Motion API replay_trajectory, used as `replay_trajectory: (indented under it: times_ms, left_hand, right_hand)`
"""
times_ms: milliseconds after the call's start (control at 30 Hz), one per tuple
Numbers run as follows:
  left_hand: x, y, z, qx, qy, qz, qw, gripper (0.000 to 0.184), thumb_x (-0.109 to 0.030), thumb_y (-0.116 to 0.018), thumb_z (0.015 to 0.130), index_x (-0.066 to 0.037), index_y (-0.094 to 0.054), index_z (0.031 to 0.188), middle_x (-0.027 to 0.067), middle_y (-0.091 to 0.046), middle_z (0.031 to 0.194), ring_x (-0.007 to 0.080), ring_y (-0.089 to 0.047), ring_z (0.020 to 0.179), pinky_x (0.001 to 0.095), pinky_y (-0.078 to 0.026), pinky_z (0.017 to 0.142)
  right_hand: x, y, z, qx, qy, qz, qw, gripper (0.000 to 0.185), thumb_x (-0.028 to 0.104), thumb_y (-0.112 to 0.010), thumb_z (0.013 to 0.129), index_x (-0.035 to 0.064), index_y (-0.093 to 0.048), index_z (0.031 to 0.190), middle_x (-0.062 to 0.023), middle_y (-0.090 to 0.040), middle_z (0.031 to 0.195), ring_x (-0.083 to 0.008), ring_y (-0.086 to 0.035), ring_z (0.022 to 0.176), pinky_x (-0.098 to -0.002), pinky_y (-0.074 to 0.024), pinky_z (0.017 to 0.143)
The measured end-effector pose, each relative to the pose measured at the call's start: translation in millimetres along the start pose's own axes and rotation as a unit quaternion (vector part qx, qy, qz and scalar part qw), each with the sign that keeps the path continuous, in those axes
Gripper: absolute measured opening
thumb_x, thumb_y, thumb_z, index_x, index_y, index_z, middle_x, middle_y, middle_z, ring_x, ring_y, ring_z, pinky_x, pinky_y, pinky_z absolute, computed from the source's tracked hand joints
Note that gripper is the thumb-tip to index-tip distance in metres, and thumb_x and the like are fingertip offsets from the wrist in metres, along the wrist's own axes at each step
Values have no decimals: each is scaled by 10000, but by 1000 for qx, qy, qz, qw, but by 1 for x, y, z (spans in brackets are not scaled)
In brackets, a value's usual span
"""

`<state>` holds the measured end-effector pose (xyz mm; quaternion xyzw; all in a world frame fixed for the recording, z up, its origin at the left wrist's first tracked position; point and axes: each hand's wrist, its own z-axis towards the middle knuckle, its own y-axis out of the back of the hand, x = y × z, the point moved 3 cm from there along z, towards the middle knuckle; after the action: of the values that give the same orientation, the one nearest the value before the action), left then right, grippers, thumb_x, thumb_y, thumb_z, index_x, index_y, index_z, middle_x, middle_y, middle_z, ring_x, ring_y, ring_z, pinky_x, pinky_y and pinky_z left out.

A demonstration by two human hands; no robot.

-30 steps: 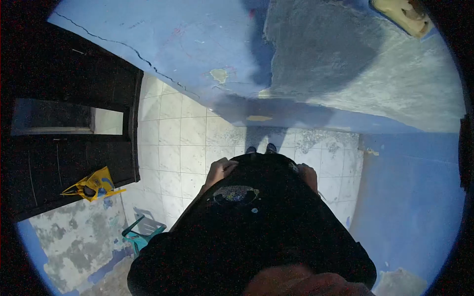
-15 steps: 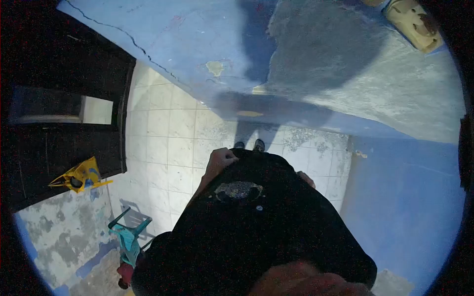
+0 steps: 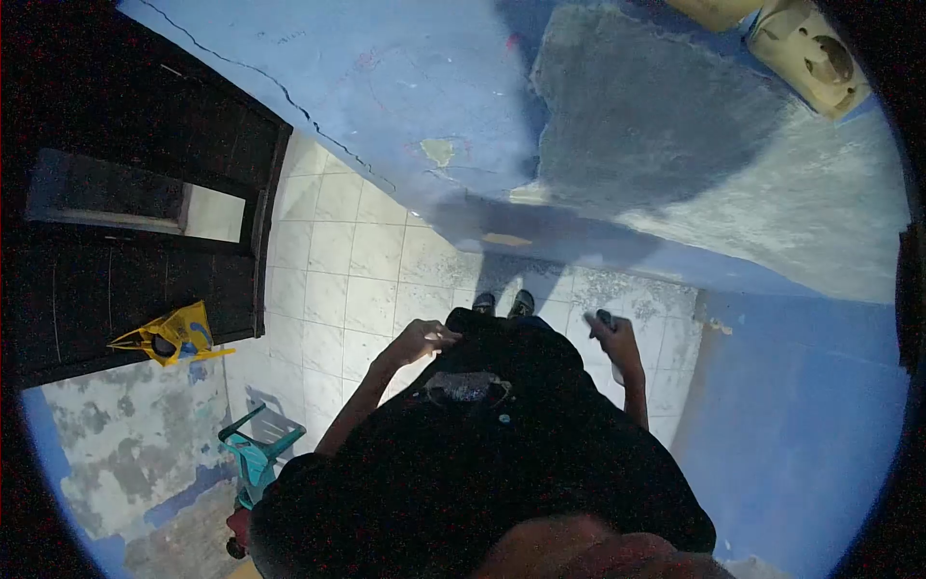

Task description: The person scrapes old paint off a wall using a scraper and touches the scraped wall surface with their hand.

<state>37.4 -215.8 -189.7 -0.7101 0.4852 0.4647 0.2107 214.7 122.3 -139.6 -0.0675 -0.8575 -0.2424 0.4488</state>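
My left hand (image 3: 421, 342) is at the left front edge of the black shirt (image 3: 502, 444) I wear, its fingers bent and pinching at the hem. My right hand (image 3: 615, 338) is out to the right of the shirt, away from the cloth. Its fingers are curled round a small dark object (image 3: 605, 317), whose kind I cannot make out. Below the hem, both my shoes (image 3: 522, 303) stand on the pale tiled floor (image 3: 328, 270).
A blue wall (image 3: 386, 87) with a grey plaster patch (image 3: 646, 106) rises ahead. On the left are a dark door (image 3: 116, 280) and a hanging yellow bag (image 3: 183, 334). A teal chair (image 3: 255, 463) stands at lower left, beside a partly hidden person (image 3: 237, 533). A beige object (image 3: 815, 58) is at upper right.
My right hand has come out from beside the shirt and shows a small dark object. My left hand has moved slightly down and left. The view has shifted a little.
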Motion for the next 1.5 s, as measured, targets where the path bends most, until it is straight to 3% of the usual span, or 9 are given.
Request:
replay_trajectory:
  times_ms: [233, 400, 533, 600, 800, 900, 1200, 1300, 1500]
  left_hand:
    - [-37, -18, 48, 54, -45, 115, 991, 295, -249, -737, 692, -50, -700, 906, 92, -677, 856, 204, -634, 761, 339, -494, 709]
    - [-40, -17, 63, 143, -49, 130, 980, 270, -205, -714, 683, -48, -710, 902, 100, -686, 823, 204, -641, 753, 335, -497, 720]
    - [-33, -5, 50, 142, -6, 114, 983, 253, -199, -699, 713, -48, -714, 916, 102, -691, 827, 195, -648, 769, 323, -499, 725]
    - [-38, 3, 46, 107, -38, 91, 989, 235, -189, -685, 744, -38, -705, 922, 96, -692, 844, 181, -649, 785, 319, -500, 725]
    - [-50, 39, 45, -158, -133, -26, 978, 198, -196, -614, 868, -39, -670, 975, 41, -670, 831, 102, -590, 691, 261, -472, 598]
    - [-61, 58, 38, -199, -162, -72, 964, 164, -161, -628, 857, -16, -667, 922, 38, -642, 771, 87, -567, 665, 243, -460, 598]
    - [-105, 63, 47, -75, -197, -151, 966, 225, -178, -592, 886, -7, -648, 1022, 41, -657, 862, 104, -601, 782, 231, -462, 702]
    - [-163, 29, 48, 60, -256, -102, 959, 512, -367, -492, 931, -8, -476, 1296, 107, -576, 1222, 203, -542, 1100, 334, -410, 945]
    - [-217, -34, 81, 168, -191, -616, 746, 487, -461, -448, 937, -50, -482, 1198, 87, -566, 1174, 221, -535, 1091, 372, -424, 936]
  right_hand:
    - [104, -12, 48, -41, 229, 281, 931, 411, 380, -471, 915, 115, -398, 609, 27, -348, 547, -67, -306, 495, -256, -225, 427]
    - [222, 20, 13, -52, 556, 390, 733, 426, 379, -385, 873, 64, -346, 590, -71, -367, 564, -202, -353, 494, -334, -302, 496]
    - [282, 53, -41, -79, 634, 468, 610, 379, 355, -324, 861, 144, -300, 547, 3, -246, 471, -128, -210, 431, -297, -186, 447]
    - [292, 62, -51, -42, 682, 487, 543, 358, 304, -353, 840, 167, -280, 518, 33, -201, 447, -102, -154, 412, -273, -144, 428]
    - [305, 38, -50, -136, 693, 430, 563, 423, 317, -349, 888, 173, -257, 502, 27, -198, 423, -103, -118, 379, -289, -130, 390]
    - [306, 55, -67, -94, 682, 568, 452, 428, 311, -372, 874, 178, -238, 489, 29, -177, 409, -104, -107, 374, -281, -117, 385]
    - [273, 24, -44, -171, 576, 604, 524, 427, 276, -395, 863, 190, -209, 489, 37, -165, 415, -104, -128, 384, -294, -138, 377]
    - [259, -16, -41, -247, 495, 595, 583, 440, 221, -403, 873, 204, -202, 483, 45, -202, 436, -89, -158, 391, -261, -143, 396]
    - [190, -86, -17, -262, 411, 538, 688, 281, 212, -387, 955, 39, -453, 743, -79, -454, 684, -172, -476, 675, -303, -436, 672]
